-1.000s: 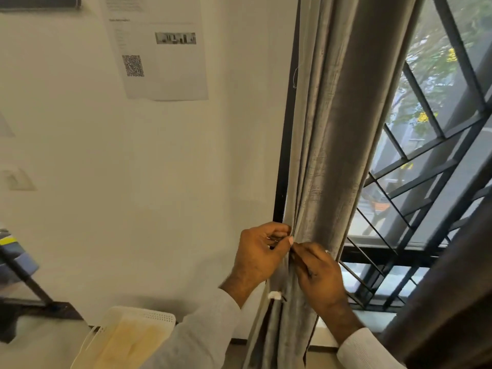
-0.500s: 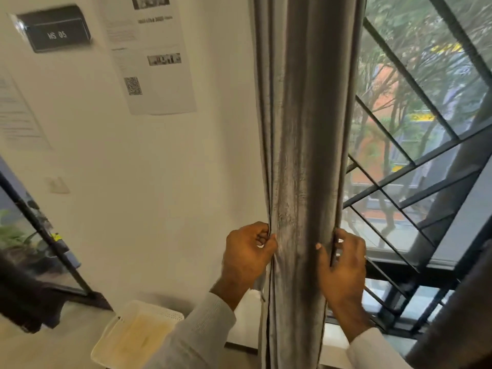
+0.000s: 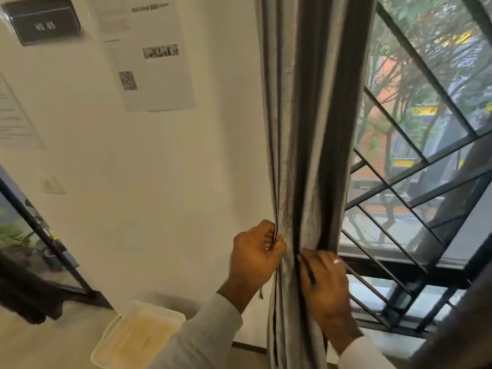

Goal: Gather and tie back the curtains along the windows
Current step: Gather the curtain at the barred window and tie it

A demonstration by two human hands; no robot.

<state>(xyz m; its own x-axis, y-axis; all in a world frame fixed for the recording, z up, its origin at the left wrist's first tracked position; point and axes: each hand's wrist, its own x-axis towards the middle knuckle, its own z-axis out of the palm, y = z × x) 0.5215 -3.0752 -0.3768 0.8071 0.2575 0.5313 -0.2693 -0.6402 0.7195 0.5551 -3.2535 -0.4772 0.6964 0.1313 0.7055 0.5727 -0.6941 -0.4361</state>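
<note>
While my left hand (image 3: 255, 258) is curled on the left side of the gathered curtain (image 3: 308, 155), with the thumb and fingers pinching its outer folds, my right hand (image 3: 326, 286) lies on the right side of the same bundle at almost the same height, a little lower. The fingers of the right hand are bent around the cloth and grip it; a ring shows on one of them. So the curtain passes between my two hands, touching both, and neither hand is clearly nearer to it.

Its long axis is vertical: the bundle hangs straight from above the picture down toward the floor, between the white wall (image 3: 173, 182) on its left and the window grille (image 3: 415, 198) on its right. A thin light strip hangs just below my left hand, maybe the end of a tie, but I cannot tell for sure.

I judge that the tie must go around the bundle horizontally, across this vertical axis, at the level of my hands. Near the floor by the wall stands a pale basket (image 3: 159, 311), well apart from the curtain.
</note>
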